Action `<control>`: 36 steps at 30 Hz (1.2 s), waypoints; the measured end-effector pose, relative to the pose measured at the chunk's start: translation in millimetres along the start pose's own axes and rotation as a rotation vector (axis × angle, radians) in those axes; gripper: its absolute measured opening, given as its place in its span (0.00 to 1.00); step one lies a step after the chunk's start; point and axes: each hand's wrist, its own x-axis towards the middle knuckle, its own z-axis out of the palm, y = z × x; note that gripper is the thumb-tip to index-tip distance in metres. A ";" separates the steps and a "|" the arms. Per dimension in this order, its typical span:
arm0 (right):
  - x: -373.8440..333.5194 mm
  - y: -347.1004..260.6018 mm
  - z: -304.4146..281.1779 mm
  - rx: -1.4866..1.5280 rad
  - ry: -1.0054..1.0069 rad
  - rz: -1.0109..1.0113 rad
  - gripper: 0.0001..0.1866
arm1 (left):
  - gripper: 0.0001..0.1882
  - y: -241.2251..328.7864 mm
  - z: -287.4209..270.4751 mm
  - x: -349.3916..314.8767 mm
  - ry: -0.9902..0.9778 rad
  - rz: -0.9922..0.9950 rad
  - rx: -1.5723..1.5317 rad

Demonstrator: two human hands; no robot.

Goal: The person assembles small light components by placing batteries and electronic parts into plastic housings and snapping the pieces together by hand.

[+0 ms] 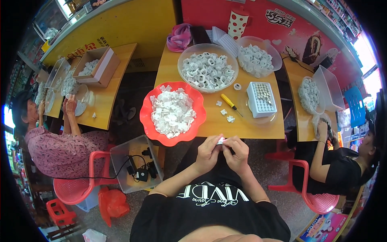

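Note:
Just off the near edge of the table, my left hand [207,154] and my right hand [236,153] meet with fingertips pinched on a small white plastic piece [221,140]. Most of that piece is covered by my fingers. Ahead on the wooden table [209,131] lie a yellow-handled screwdriver [228,101] and several loose white pieces [230,119]. A red wavy-rimmed bowl [144,121] full of flat white plastic parts [172,113] sits to the left. At the right stands a white tray [262,109] holding small metallic-topped cylinders in rows.
Behind are two clear bowls [181,74] [278,60] of white ring-shaped parts. A polka-dot cup [238,23] stands against the red wall. Below left, a clear bin [121,161] holds black adapters and cables. Other people work at side tables, seated on pink chairs [72,189].

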 end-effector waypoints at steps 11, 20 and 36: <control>47.2 30.1 -53.5 0.035 -0.531 0.357 0.03 | 0.25 -3.6 10.8 -14.0 -0.146 -0.204 -0.223; 178.1 84.5 -72.1 -0.111 0.070 0.160 0.09 | 0.14 -47.3 21.3 -38.6 -0.414 0.150 0.080; 226.6 135.2 26.4 -0.734 -0.648 -0.031 0.08 | 0.11 -60.2 25.8 -45.5 -0.478 0.127 0.139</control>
